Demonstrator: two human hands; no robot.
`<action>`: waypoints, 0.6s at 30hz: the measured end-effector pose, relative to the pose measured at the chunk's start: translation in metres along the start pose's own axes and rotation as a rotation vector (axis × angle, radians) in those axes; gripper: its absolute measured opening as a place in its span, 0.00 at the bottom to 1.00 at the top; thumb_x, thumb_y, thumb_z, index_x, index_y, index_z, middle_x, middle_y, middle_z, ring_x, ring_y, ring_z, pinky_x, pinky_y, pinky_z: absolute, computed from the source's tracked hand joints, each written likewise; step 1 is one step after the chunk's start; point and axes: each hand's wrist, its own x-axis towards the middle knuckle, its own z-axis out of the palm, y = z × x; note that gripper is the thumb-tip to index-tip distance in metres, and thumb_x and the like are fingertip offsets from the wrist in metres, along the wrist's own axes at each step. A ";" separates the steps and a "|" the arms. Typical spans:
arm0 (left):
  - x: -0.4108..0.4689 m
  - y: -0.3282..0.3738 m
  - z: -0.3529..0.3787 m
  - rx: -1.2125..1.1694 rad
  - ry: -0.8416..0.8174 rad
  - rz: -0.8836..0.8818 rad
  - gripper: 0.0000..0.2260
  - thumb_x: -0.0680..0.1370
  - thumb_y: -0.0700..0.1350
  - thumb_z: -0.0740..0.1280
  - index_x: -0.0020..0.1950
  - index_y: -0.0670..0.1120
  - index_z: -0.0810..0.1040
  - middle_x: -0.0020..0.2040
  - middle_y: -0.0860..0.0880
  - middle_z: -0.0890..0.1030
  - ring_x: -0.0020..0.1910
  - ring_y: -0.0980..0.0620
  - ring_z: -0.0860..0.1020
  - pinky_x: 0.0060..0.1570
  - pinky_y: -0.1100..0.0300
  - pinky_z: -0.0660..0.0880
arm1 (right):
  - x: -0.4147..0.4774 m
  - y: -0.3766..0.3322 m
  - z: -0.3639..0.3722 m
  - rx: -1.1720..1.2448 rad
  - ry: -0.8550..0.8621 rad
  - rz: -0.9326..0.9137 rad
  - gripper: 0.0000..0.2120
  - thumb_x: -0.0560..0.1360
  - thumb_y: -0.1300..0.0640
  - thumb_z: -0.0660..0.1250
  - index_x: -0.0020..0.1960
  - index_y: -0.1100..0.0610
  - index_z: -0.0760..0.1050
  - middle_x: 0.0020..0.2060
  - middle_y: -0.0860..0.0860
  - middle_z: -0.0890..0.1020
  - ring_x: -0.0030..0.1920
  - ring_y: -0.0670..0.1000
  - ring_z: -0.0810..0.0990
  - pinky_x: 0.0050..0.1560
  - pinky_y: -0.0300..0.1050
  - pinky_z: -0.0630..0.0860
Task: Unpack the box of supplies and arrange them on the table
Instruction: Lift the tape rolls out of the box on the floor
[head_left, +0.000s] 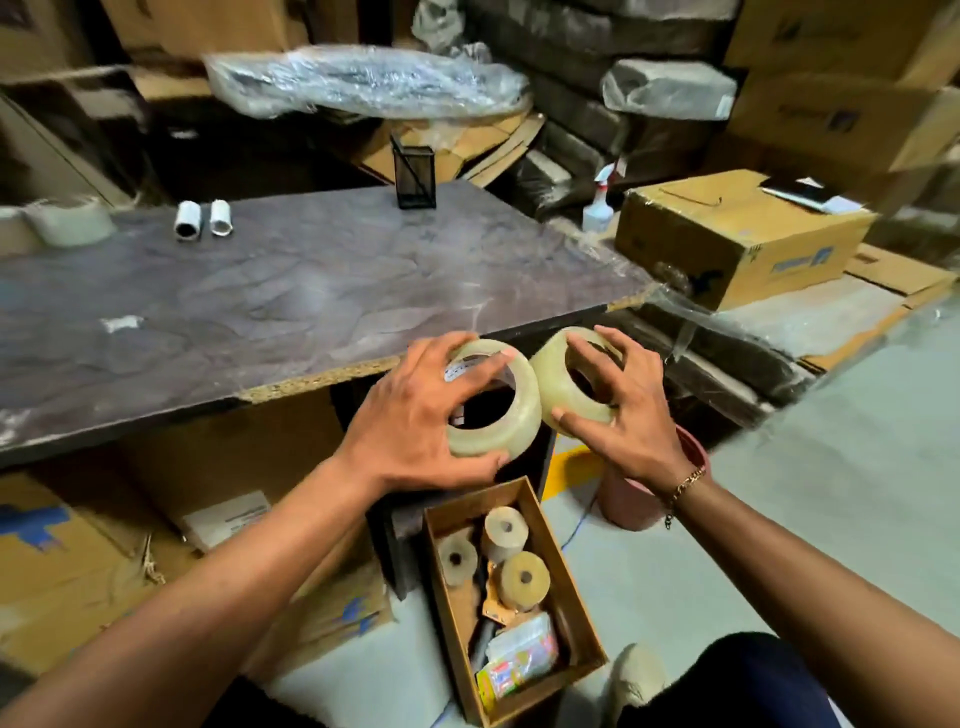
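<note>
My left hand (415, 410) grips a large pale-yellow roll of clear tape (519, 415), fingers curled over its rim. My right hand (618, 410) grips a second, similar tape roll (553, 371). The two rolls touch, held in the air just off the front edge of the dark table (291, 291). Below them on the floor stands the open cardboard supply box (584, 608), holding three brown tape rolls (524, 579) and some colourful packets (519, 657). On the table's far side lie two small white rolls (203, 219), a tape roll (72, 221) and a black mesh pen holder (414, 176).
Cardboard boxes are stacked under the table and to its left (62, 566). Another box (737, 239) sits right of the table, with a spray bottle (597, 205) beside it. A plastic-wrapped bundle (363, 83) lies behind. A pink bin (634, 504) stands by my right wrist. My shoe (636, 675) is by the box.
</note>
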 end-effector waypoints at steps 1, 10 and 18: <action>0.013 -0.003 -0.009 0.001 0.033 -0.004 0.42 0.64 0.69 0.68 0.76 0.59 0.64 0.72 0.47 0.66 0.67 0.46 0.68 0.58 0.51 0.74 | 0.016 -0.005 -0.007 -0.001 0.036 -0.022 0.37 0.67 0.33 0.68 0.74 0.41 0.67 0.72 0.52 0.66 0.69 0.54 0.62 0.69 0.49 0.60; 0.141 -0.072 -0.007 0.019 -0.121 -0.428 0.40 0.65 0.73 0.62 0.75 0.63 0.61 0.73 0.48 0.63 0.72 0.45 0.62 0.66 0.43 0.69 | 0.183 0.004 -0.013 -0.272 -0.145 0.167 0.38 0.67 0.28 0.66 0.74 0.38 0.63 0.72 0.56 0.65 0.70 0.62 0.61 0.70 0.57 0.63; 0.197 -0.099 0.036 0.082 -0.206 -0.520 0.39 0.67 0.73 0.62 0.75 0.59 0.64 0.72 0.45 0.66 0.71 0.41 0.63 0.66 0.45 0.66 | 0.246 0.041 0.025 -0.382 -0.304 0.215 0.40 0.68 0.27 0.62 0.76 0.40 0.60 0.75 0.56 0.63 0.72 0.64 0.60 0.71 0.57 0.61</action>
